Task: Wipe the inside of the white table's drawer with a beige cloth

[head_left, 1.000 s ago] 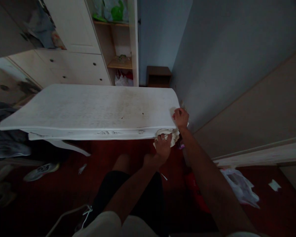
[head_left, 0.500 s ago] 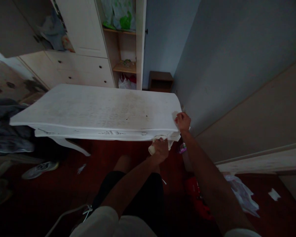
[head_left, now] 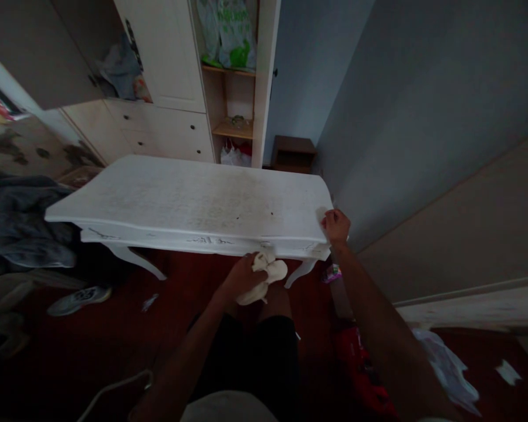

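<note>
A white table (head_left: 180, 199) with a smudged top stands in front of me. My left hand (head_left: 240, 276) is closed on a crumpled white cloth (head_left: 264, 278), pressed against the table's front edge just below the top. My right hand (head_left: 335, 227) is closed around the table's right front corner, gripping it. A curved white table leg (head_left: 300, 271) shows under that corner, beside the cloth.
A grey wall (head_left: 422, 117) runs close along the right. A white wardrobe (head_left: 171, 76) with shelves and bags stands behind the table, next to a small brown stand (head_left: 294, 153). Grey cloth (head_left: 22, 220), a shoe (head_left: 77, 299), a plastic bag (head_left: 444, 366) and scraps lie on the red floor.
My left hand has slid the cloth leftward along the table's front edge, away from the right corner. My right hand has stayed on the corner. The view has shifted slightly.
</note>
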The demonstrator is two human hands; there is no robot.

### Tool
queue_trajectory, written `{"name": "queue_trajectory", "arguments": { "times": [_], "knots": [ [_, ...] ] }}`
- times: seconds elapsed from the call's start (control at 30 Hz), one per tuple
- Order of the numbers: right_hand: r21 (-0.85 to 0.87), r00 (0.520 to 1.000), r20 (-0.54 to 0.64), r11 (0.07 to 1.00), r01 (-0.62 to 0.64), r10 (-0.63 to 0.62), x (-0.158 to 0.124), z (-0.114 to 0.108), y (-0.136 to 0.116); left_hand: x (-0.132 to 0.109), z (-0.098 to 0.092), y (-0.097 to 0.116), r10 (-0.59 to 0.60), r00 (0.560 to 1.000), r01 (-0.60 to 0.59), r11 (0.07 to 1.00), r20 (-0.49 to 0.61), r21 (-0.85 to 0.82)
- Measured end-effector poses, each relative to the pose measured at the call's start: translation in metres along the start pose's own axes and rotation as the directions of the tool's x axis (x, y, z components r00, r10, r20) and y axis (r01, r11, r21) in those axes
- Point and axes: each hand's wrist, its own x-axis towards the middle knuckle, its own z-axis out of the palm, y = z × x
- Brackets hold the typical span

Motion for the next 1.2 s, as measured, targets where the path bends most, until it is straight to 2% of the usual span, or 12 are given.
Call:
{"name": "queue_trajectory", "arguments": {
  "times": [0.07,0.13,0.2,0.33,0.47,0.6,0.73,0.83,0.97,1.07,1.17,1.2],
  "knots": [
    [0.0,1.0,-0.004,1.0,-0.006,0.006,0.0,0.0,0.001,0.001,-0.032,0.027,0.118,0.991,-0.111,0.989,0.068,-0.099],
    [-0.002,1.0,-0.003,1.0,-0.011,0.011,0.0,0.001,0.002,0.007,-0.06,0.054,0.226,0.973,-0.229,0.961,-0.036,-0.154],
    [-0.005,1.0,0.0,1.0,-0.009,0.009,0.0,0.001,0.003,0.02,-0.081,0.079,0.314,0.934,-0.335,0.935,-0.172,-0.113],
    [-0.02,1.0,0.003,1.0,-0.013,0.013,-0.001,0.001,0.002,0.071,-0.098,0.103,0.491,0.839,-0.496,0.867,-0.235,0.043],
    [-0.028,1.0,0.002,1.0,-0.01,0.011,-0.003,0.0,-0.001,0.129,-0.084,0.091,0.638,0.753,-0.583,0.761,-0.164,0.285],
    [-0.036,1.0,0.009,0.999,-0.027,0.027,-0.004,-0.001,-0.003,0.159,-0.062,0.058,0.573,0.811,-0.52,0.614,0.118,0.594],
    [-0.057,0.999,0.008,0.997,-0.045,0.046,-0.003,-0.001,-0.006,0.165,-0.055,0.033,0.53,0.833,-0.472,0.531,0.158,0.704],
    [-0.023,0.994,0.044,0.995,-0.095,0.096,0.001,-0.002,-0.007,0.167,-0.059,0.025,0.572,0.802,-0.529,0.546,0.171,0.65],
    [0.02,0.973,0.171,0.987,-0.16,0.154,0.009,-0.003,-0.009,0.165,-0.067,0.019,0.682,0.722,-0.618,0.562,0.115,0.549],
    [0.031,0.958,0.225,0.982,-0.189,0.177,0.008,0.003,-0.02,0.163,-0.071,0.017,0.746,0.666,-0.648,0.575,0.005,0.498],
    [0.047,0.952,0.287,0.991,-0.126,0.108,-0.006,0.018,-0.048,0.161,-0.075,0.018,0.762,0.622,-0.642,0.628,-0.179,0.44],
    [0.039,0.94,0.342,0.999,-0.017,0.002,-0.013,0.025,-0.062,0.161,-0.076,0.019,0.753,0.612,-0.639,0.651,-0.243,0.409]
  ]
}}
